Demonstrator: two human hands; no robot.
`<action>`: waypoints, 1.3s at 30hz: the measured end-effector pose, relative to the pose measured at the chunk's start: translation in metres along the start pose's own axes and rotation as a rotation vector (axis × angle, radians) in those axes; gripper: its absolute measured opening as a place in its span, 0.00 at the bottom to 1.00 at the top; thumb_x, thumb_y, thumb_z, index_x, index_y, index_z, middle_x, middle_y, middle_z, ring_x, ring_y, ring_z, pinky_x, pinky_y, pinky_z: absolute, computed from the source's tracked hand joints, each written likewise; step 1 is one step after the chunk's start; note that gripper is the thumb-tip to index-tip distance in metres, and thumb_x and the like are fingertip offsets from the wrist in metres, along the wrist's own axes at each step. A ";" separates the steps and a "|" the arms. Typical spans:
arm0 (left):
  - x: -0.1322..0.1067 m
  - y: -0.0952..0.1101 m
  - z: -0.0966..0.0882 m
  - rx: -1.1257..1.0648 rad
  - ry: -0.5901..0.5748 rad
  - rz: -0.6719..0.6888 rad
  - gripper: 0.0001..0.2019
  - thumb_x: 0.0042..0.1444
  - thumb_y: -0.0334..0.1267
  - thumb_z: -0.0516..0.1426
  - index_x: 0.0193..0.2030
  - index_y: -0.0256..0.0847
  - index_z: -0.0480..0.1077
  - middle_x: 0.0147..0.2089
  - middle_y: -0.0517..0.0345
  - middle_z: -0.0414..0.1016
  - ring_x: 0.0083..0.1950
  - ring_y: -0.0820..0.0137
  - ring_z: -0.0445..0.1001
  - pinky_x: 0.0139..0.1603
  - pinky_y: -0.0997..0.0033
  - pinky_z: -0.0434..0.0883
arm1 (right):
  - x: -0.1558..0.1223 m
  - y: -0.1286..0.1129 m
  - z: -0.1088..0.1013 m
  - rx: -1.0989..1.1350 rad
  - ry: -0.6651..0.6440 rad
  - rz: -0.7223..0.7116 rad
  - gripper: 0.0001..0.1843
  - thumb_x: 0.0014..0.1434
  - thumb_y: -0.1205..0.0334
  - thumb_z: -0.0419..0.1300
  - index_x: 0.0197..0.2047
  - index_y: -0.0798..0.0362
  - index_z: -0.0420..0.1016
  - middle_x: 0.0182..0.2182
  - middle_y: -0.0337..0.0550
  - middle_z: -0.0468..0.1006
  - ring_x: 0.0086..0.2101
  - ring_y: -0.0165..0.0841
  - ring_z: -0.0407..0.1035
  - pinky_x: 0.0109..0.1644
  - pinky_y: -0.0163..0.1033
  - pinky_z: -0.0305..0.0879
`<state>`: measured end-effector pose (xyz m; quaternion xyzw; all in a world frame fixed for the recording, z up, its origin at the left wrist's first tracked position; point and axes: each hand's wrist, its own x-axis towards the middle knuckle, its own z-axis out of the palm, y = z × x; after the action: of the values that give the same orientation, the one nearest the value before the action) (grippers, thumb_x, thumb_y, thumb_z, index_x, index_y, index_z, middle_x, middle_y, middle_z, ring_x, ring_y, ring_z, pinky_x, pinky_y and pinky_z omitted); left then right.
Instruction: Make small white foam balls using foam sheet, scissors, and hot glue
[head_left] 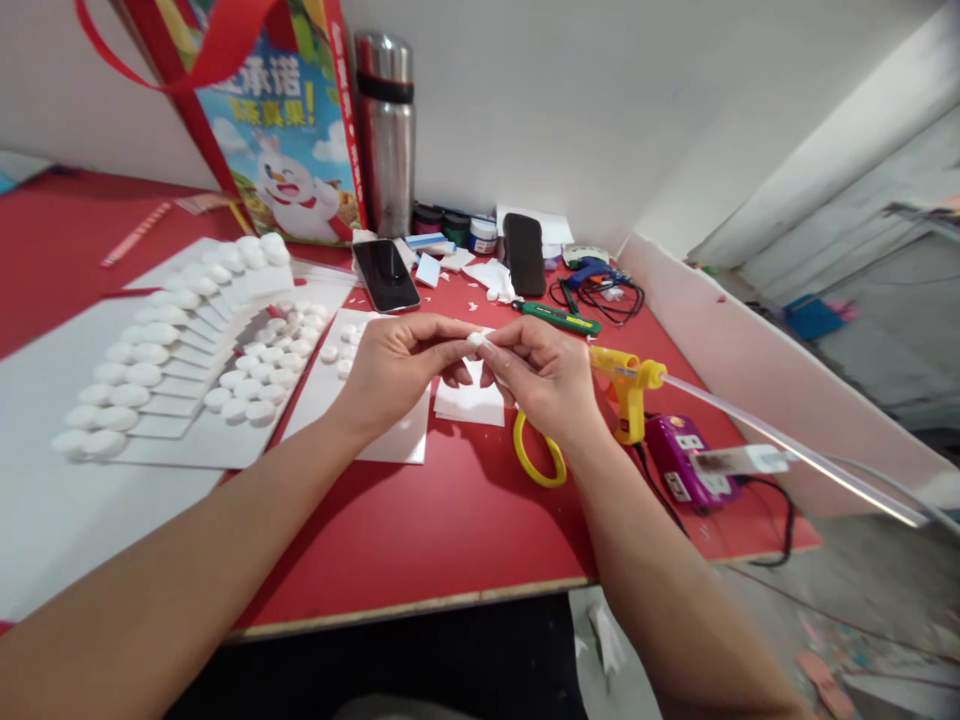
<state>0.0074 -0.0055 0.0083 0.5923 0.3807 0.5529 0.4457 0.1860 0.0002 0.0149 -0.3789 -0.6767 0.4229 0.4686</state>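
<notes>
My left hand [397, 362] and my right hand [544, 375] meet above the red table [420, 520]. Both pinch one small white ball [475, 340] between thumb and fingertips. Under the hands lie small white paper sheets [472, 403]. To the left, a white board [180, 400] carries rows of several white oval pads [247, 385]. Yellow-handled scissors [537, 455] lie partly hidden beneath my right wrist.
A yellow glue gun [628, 385] with a long clear stick [787, 445] stands right of my hands, beside a purple power strip [679, 455]. At the back are a phone [385, 274], a steel flask [385, 130], a printed bag [285, 120], a black case [523, 254], a green knife [559, 317] and paint jars [457, 226].
</notes>
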 end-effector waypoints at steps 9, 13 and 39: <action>0.004 -0.001 -0.004 -0.053 -0.095 -0.035 0.12 0.56 0.44 0.70 0.40 0.38 0.85 0.29 0.54 0.82 0.26 0.70 0.79 0.28 0.72 0.79 | -0.001 0.003 -0.001 -0.149 -0.010 0.014 0.14 0.66 0.51 0.65 0.35 0.51 0.74 0.24 0.37 0.77 0.21 0.26 0.64 0.26 0.35 0.58; -0.001 -0.005 0.004 -0.009 0.002 0.030 0.08 0.59 0.41 0.67 0.38 0.39 0.85 0.27 0.57 0.80 0.26 0.70 0.78 0.30 0.72 0.79 | -0.004 0.003 0.003 -0.251 0.053 0.012 0.13 0.65 0.50 0.66 0.35 0.50 0.75 0.25 0.39 0.78 0.24 0.30 0.69 0.29 0.36 0.63; -0.004 -0.001 0.009 0.280 0.106 0.235 0.10 0.66 0.36 0.59 0.38 0.43 0.83 0.30 0.58 0.76 0.30 0.72 0.73 0.34 0.72 0.73 | -0.005 -0.012 0.018 -0.122 0.185 0.106 0.12 0.65 0.54 0.65 0.34 0.52 0.74 0.22 0.35 0.78 0.16 0.25 0.65 0.20 0.32 0.59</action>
<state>0.0163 -0.0103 0.0058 0.6588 0.4052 0.5732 0.2706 0.1691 -0.0123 0.0213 -0.4796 -0.6339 0.3684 0.4821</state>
